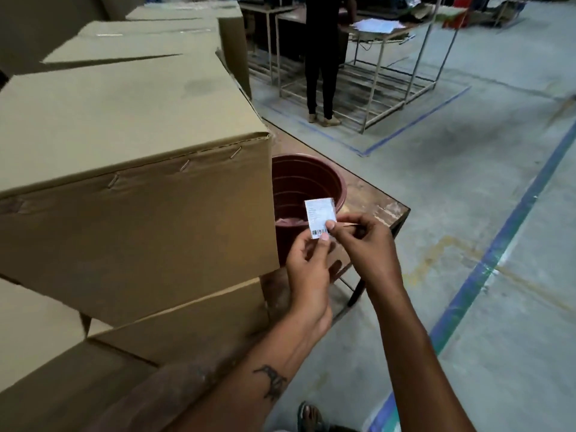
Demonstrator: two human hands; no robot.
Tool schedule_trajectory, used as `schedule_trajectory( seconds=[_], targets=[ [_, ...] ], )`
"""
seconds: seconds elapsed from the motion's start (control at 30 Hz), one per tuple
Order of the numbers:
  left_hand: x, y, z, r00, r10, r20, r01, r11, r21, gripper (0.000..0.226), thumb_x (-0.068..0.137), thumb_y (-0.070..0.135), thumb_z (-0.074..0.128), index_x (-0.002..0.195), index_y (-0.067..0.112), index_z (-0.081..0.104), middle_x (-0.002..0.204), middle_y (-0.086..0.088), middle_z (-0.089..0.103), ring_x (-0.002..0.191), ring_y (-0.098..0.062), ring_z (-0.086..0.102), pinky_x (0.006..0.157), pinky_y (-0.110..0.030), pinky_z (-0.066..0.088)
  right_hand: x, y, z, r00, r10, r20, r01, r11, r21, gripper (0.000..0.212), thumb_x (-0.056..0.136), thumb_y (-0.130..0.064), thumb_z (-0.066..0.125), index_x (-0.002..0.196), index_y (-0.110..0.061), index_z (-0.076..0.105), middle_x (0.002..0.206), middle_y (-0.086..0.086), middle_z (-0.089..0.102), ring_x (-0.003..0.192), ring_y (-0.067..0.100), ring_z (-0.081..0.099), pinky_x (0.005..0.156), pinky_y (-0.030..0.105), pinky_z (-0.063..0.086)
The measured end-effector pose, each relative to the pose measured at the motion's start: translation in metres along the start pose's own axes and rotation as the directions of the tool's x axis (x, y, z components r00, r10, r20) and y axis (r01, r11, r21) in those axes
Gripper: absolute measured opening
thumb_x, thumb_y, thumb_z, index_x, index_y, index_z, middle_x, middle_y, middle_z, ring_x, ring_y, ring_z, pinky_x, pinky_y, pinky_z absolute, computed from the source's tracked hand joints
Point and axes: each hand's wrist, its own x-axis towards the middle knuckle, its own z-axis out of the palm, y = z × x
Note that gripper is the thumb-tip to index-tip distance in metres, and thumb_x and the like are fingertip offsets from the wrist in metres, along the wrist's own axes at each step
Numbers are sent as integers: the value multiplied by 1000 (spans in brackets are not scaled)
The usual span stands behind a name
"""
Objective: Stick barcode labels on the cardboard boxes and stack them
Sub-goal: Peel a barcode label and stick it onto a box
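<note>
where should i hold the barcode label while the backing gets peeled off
Pinch the barcode label at its bottom edge, coming from below, as the left hand does. It stands upright with the barcode strip lowest, so a grip there keeps the printed face in view. The right hand pinches the lower right corner, where the backing looks to be lifting.

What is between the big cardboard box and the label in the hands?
In the head view, only the brown bucket shows between the cardboard box and the label.

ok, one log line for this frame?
phase: peeling label | left hand: pinches label | right hand: pinches label edge | box: no label on visible faces | bin: behind label
</note>
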Motion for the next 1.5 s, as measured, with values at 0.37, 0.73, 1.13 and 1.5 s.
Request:
schedule_trajectory(
  seconds=[0.37,0.73,1.13,1.5],
  targets=[
    [55,14,24,988,58,-144,-60,998,-9,44,108,5,62,149,14,51,138,-7,70,115,-11,75,108,-45,58,136,-4,50,987,-158,11,155,952,-266,18,85,-46,80,92,-30,84,76,-16,79,78,0,75,83,35,63],
    [74,19,7,965,95,-244,-98,995,-2,37,106,6,64,143,9,59,137,-18,69,130,-29,68,111,-40,56,160,14,89,954,-240,179,297,838,-458,18,103,-33,64,110,-29,80,106,-4,82,108,24,75,100,43,53],
    [73,6,-4,955,247,-162,-209,953,218,38,110,5,58,147,9,60,143,-5,69,135,-15,64,118,-38,50,86,1,43,913,-345,219,372,923,-100,14,100,-19,75,111,-27,78,101,-16,79,97,0,75,88,36,63],
    [-49,15,-64,964,251,91,-265,863,431,42,112,28,56,154,33,55,151,12,62,143,-11,56,120,-45,45,-61,-1,38,972,-93,215,39,970,241,24,102,-3,70,123,-14,76,114,-1,80,112,13,76,102,45,61]
  ],
)
